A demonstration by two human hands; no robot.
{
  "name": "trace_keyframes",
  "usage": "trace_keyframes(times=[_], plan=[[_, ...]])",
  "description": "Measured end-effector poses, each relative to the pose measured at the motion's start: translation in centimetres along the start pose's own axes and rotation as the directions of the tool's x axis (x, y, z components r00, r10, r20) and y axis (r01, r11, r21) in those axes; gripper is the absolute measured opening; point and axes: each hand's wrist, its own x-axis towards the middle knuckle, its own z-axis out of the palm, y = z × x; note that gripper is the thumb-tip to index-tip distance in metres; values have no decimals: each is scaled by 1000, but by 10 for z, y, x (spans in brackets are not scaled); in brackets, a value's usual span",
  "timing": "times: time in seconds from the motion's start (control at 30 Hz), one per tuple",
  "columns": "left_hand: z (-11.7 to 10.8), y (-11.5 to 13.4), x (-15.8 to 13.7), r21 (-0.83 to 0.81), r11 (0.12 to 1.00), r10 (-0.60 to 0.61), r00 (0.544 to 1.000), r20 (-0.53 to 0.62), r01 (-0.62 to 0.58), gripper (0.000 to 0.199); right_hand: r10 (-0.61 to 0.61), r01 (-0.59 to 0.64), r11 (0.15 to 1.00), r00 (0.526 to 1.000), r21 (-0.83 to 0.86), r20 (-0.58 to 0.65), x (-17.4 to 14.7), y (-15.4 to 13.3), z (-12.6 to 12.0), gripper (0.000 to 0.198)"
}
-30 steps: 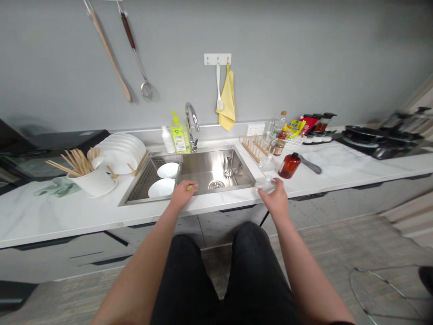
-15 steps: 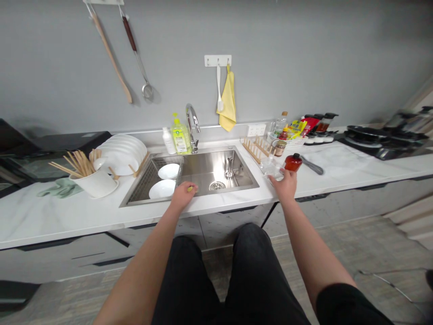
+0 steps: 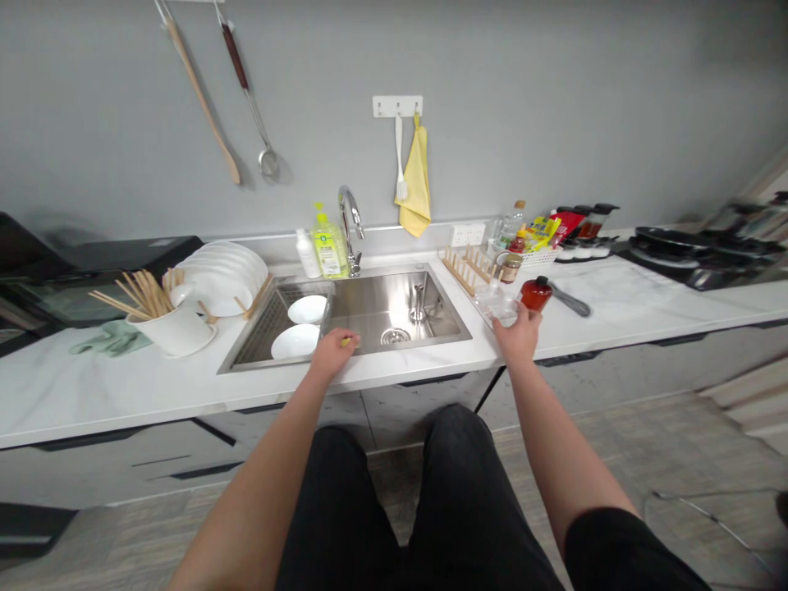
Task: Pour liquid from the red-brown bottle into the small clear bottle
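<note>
My left hand (image 3: 332,353) is closed over the front rim of the steel sink (image 3: 382,300), with the end of a small yellow object (image 3: 350,341) poking out. Most of that object is hidden in the fist. On the counter right of the sink, my right hand (image 3: 518,332) has its thumb and fingers around the near end of a clear plastic container (image 3: 500,305). Right behind its fingers stands a red-brown bottle (image 3: 534,294) with a black cap. Two white bowls (image 3: 295,341) sit in the wire basket (image 3: 255,328) at the sink's left.
A chrome faucet (image 3: 349,217) rises behind the sink, beside a green soap bottle (image 3: 330,246). White plates (image 3: 225,279) and a chopstick holder (image 3: 178,328) stand left. On the right are a wooden rack (image 3: 459,271), a jar (image 3: 510,268), a grey-handled utensil (image 3: 571,301) and a stove (image 3: 702,258).
The view has tilted down very slightly. My right hand shifts a little at the clear container; my left hand keeps its place at the sink edge.
</note>
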Motion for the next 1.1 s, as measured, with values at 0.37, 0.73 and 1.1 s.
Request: trace_keyframes(times=[0.37,0.73,1.1], plan=[[-3,5,0,-24,999,-26,1000,-16,25,29,-92,105,994,962,-40,257,-29,-40,-24,32],[-7,5,-3,-26,998,-55,998,-35,54,31,-425,298,904,692,305,584,-68,-146,31,49],[-7,6,-4,-40,997,-66,997,-43,65,28,-378,151,904,720,400,582,-66,-135,33,50]])
